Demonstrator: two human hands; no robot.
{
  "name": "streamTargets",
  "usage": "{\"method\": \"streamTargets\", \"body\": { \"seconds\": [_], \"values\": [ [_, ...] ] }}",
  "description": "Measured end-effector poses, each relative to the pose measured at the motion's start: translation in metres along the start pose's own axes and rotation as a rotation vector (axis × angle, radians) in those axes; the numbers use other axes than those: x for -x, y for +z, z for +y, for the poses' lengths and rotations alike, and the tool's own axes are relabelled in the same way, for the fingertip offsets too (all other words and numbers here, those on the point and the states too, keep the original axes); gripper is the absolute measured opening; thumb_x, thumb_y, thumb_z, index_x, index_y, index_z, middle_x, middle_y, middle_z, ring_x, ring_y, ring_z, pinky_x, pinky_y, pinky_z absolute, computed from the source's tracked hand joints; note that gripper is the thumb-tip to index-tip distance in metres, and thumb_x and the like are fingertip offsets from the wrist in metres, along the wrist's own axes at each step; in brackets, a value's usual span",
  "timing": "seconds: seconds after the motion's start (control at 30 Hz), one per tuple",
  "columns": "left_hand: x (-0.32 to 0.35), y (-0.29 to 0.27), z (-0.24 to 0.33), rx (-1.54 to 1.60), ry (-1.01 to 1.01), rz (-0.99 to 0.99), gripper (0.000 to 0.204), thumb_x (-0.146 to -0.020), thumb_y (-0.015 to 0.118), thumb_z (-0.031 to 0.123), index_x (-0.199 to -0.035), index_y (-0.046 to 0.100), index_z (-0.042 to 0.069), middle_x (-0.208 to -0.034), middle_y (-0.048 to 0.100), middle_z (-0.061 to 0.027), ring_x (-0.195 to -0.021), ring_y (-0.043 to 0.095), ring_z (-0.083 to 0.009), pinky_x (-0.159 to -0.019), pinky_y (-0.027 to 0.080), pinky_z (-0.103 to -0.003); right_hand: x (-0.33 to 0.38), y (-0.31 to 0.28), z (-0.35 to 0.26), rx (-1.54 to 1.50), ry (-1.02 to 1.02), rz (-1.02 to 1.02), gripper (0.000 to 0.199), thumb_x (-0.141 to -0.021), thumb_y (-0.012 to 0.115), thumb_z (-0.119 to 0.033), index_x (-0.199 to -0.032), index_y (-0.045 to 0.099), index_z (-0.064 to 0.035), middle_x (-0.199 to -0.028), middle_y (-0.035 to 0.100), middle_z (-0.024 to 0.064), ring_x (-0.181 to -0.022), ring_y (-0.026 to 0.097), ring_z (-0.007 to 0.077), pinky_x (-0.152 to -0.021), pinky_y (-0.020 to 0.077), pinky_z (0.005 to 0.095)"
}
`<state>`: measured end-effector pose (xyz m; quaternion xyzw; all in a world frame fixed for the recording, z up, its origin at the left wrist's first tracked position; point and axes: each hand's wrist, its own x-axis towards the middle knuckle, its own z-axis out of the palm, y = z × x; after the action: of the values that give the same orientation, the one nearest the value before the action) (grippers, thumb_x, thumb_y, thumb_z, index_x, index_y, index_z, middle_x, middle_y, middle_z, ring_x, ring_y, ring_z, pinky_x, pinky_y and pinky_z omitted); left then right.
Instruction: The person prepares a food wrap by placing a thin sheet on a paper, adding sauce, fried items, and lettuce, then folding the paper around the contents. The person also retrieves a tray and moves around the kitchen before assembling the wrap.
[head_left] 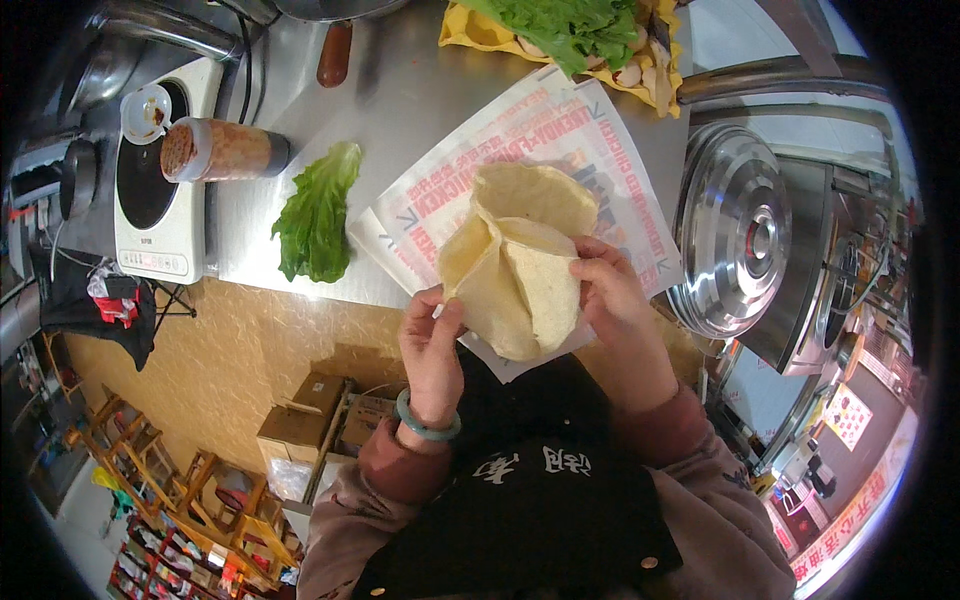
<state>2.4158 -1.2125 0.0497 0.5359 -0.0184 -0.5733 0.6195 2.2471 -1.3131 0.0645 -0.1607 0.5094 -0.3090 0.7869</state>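
Folded flatbread (555, 285), over white printed paper (430, 190) — likely light, floppy, easy to tear; hold by the rim. Left hand (432, 335) pinches its left edge, right hand (615, 295) the right. Clear jar (240, 152): reddish-brown contents. Yellow tray (480, 41): leafy greens (560, 28) — pale pieces beside them, unclear.

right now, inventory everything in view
flatbread: 1, pale yellow, centre
wrapping paper: 1, white and red, under flatbread
lettuce leaf: 1, green, left of paper
lettuce pile: 1, green, in tray
tray: 1, yellow, top right
clear jar: 1, reddish contents, left
induction cooker: 1, white and black, far left
pan handle: 1, brown, top
domed lid: 1, silver, right
steel table: 1, silver, top
cardboard boxes: 2+, brown, lower left
left hand: 1, bare, flatbread's left edge
right hand: 1, bare, flatbread's right edge
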Motion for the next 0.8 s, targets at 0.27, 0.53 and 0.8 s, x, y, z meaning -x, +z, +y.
{"method": "streamTargets", "body": {
  "seconds": [0.27,0.53,0.8],
  "values": [
    [0.003,-0.011,0.004,0.015,-0.073,0.104,0.009,-0.086,0.053,0.007,-0.094,0.052,0.005,-0.089,0.057,-0.0020,-0.075,0.052,-0.0094,-0.066,0.044,-0.023,0.000,-0.030,-0.019,0.034,-0.096,0.054,0.037,-0.079,0.048,-0.014,-0.111,0.049,0.0048,-0.105,0.058,0.0123,-0.098,0.055,0.0210,-0.088,0.0424,0.0333],
    [-0.009,0.015,0.021,0.058,-0.252,-0.192,0.036,-0.086,0.056,0.013,-0.118,0.044,0.001,-0.114,0.052,-0.0084,-0.102,0.051,-0.0163,-0.088,0.041,-0.030,0.000,0.005,0.006,0.212,-0.095,0.037,0.021,-0.083,0.059,-0.014,-0.096,0.059,0.0024,-0.087,0.061,0.0064,-0.081,0.058,0.0134,-0.072,0.0462,0.0257],
    [-0.014,0.003,0.024,-0.239,-0.282,-0.183,0.038,-0.089,0.053,0.026,-0.118,0.048,0.001,-0.112,0.055,-0.0070,-0.102,0.053,-0.0173,-0.086,0.042,-0.031,-0.002,0.043,0.041,0.681,-0.212,-0.193,0.017,-0.075,0.069,-0.011,-0.085,0.061,0.0014,-0.073,0.060,0.0053,-0.070,0.057,0.0101,-0.063,0.0467,0.0245]
  ]
}}
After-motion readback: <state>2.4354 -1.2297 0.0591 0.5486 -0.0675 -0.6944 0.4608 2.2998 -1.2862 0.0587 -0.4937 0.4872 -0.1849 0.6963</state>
